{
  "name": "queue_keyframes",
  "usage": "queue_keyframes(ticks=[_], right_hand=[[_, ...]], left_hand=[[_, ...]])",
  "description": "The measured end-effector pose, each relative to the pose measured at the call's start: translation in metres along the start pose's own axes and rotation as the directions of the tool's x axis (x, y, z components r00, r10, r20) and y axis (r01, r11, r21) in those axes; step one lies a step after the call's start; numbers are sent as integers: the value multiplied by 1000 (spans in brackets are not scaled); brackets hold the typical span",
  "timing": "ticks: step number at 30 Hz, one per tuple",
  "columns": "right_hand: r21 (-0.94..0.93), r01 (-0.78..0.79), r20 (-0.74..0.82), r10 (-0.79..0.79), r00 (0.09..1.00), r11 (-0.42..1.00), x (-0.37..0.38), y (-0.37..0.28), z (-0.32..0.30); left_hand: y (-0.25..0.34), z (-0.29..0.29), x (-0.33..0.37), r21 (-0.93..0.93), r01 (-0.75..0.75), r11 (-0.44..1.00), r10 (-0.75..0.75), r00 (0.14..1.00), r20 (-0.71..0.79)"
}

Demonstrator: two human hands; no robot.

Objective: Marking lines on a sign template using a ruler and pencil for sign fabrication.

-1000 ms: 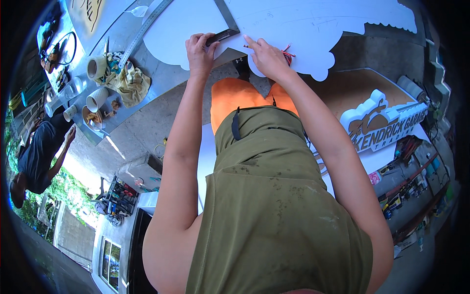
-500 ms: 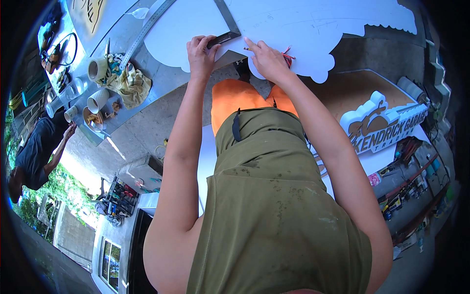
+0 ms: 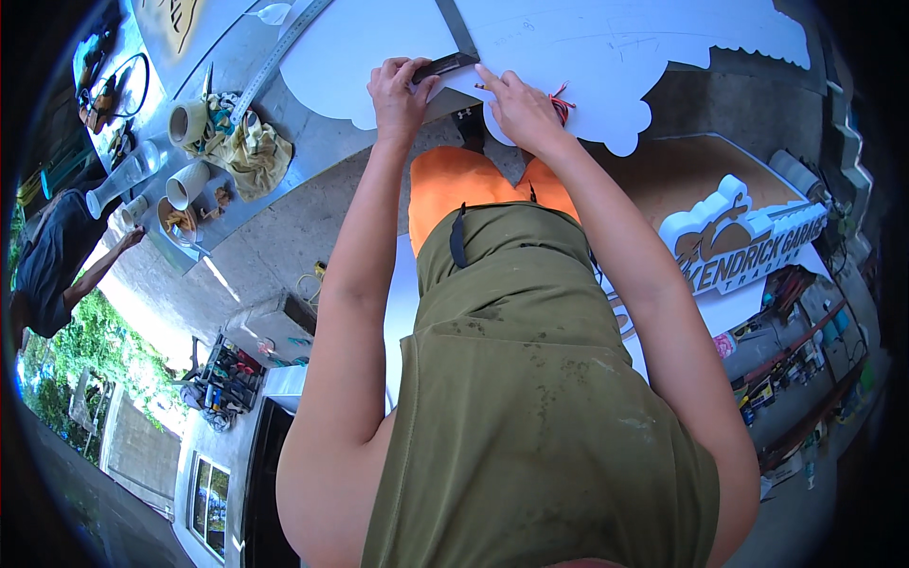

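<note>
My left hand (image 3: 399, 102) grips the dark stock of a try square (image 3: 447, 66) at the edge of a white sheet (image 3: 578, 57) with a wavy cut outline. The square's metal blade runs away from me across the sheet. Just right of the square's corner, my right hand (image 3: 523, 112) holds what looks like a pencil (image 3: 482, 87); only its short end shows. The index finger of that hand reaches toward the corner. Red wires (image 3: 562, 102) lie on the sheet beside my right hand, and faint drawn lines mark its surface.
On the metal tabletop at left are a long ruler (image 3: 275, 59), a crumpled cloth (image 3: 248, 161), paper rolls or cups (image 3: 187, 186) and a clear bottle (image 3: 123, 180). Another person (image 3: 57, 251) stands beyond. A raised sign (image 3: 739, 237) rests at right, near shelves of tools (image 3: 786, 379).
My left hand and the try square have shifted a little to the right along the sheet's edge. My right hand stays close to the corner. The other person has moved slightly.
</note>
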State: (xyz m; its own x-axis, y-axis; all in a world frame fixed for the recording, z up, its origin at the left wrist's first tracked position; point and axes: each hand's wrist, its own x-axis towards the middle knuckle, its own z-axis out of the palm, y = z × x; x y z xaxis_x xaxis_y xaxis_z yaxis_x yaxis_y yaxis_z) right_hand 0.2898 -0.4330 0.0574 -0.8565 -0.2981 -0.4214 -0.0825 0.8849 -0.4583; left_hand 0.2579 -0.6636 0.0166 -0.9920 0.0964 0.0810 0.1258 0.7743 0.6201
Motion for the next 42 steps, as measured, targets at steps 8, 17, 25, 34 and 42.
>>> queue_keyframes(ticks=[8, 17, 25, 34, 42], right_hand=[[-24, -18, 42, 19, 999, 1000, -2, -6, -9], [-19, -3, 10, 3, 1000, 1000, -3, -5, -7], [-22, -16, 27, 17, 1000, 1000, -4, -7, -8], [-29, -31, 58, 33, 998, 999, -3, -7, -10], [-21, -37, 61, 38, 997, 999, -3, -3, -5]], left_hand=[[-2, 3, 0, 11, 15, 1000, -15, 1000, -6], [-3, 4, 0, 25, -14, 1000, 15, 999, -34], [-3, 3, -1, 17, 4, 1000, -3, 1000, -16], [-3, 3, -1, 24, 1, 1000, -1, 1000, -15], [1, 2, 0, 6, 9, 1000, -9, 1000, -16]])
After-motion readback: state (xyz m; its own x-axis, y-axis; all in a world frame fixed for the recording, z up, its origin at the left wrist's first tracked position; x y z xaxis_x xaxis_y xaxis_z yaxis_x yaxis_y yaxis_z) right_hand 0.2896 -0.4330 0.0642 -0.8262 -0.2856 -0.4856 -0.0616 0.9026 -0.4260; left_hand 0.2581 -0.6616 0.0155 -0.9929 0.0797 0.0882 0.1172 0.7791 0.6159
